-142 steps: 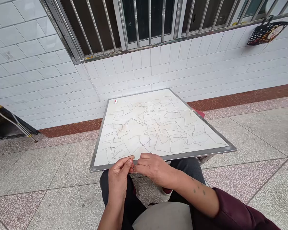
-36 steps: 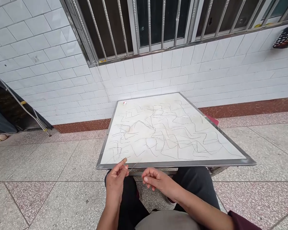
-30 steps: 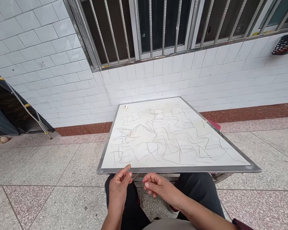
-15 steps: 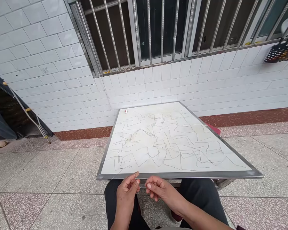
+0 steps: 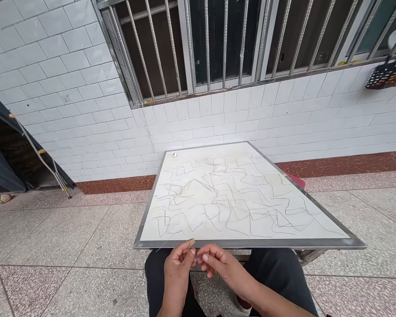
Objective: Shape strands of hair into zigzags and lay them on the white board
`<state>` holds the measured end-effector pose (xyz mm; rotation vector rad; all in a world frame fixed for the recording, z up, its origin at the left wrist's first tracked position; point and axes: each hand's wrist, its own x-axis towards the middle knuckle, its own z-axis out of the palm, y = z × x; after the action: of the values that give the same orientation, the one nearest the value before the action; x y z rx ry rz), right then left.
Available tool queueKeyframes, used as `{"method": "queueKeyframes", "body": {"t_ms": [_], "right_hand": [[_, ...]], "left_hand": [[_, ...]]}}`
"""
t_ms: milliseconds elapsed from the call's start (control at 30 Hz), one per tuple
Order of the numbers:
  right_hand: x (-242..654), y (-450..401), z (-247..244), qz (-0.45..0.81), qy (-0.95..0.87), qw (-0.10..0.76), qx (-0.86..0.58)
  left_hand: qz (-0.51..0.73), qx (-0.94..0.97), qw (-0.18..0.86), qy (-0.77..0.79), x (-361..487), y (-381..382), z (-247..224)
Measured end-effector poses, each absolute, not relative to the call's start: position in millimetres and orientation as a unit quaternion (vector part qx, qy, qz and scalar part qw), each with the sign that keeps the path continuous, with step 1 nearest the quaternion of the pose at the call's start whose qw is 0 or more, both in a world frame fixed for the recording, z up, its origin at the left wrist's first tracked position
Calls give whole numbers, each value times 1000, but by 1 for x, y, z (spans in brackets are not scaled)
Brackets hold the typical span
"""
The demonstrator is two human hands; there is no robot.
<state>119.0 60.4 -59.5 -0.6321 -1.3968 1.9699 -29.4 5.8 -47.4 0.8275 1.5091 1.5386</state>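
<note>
At the table's front edge my left hand (image 5: 179,267) is closed in a pinch, with the thumb pressed to the index finger. A thin, pale thread or wire (image 5: 167,241) runs from these fingers up over the table's edge. On the index fingertip is a small tan piece (image 5: 191,242), perhaps a wrap, with a strand looped by it. Close beside it, my right hand (image 5: 219,263) pinches another stretch of the strand between thumb and forefinger. The fingertips of both hands almost meet. Whether the strand is thread or wire, I cannot tell.
A white table (image 5: 198,224) with a grey metal rim carries many bent dark strands or lines. A small white-and-red item (image 5: 174,155) lies at its far left corner. Behind stands a tiled wall (image 5: 204,119) with a barred window. A crutch (image 5: 49,165) leans at left.
My hands have come closer together, and less of the strand shows between them. The view has shifted slightly. Both hands keep their pinch.
</note>
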Motion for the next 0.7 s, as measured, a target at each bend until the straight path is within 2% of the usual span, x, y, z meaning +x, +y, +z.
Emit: {"method": "queueKeyframes", "body": {"t_ms": [300, 533, 600, 700], "right_hand": [[112, 66, -76, 719, -538, 340, -279], [111, 74, -63, 748, -470, 377, -280], [113, 84, -59, 742, -466, 384, -292], [112, 109, -57, 719, -477, 397, -311]], "left_hand": [[607, 308, 423, 598, -23, 12, -53], [591, 350, 404, 604, -27, 12, -55], [552, 404, 412, 602, -30, 9, -61], [422, 569, 376, 598, -42, 0, -82]]}}
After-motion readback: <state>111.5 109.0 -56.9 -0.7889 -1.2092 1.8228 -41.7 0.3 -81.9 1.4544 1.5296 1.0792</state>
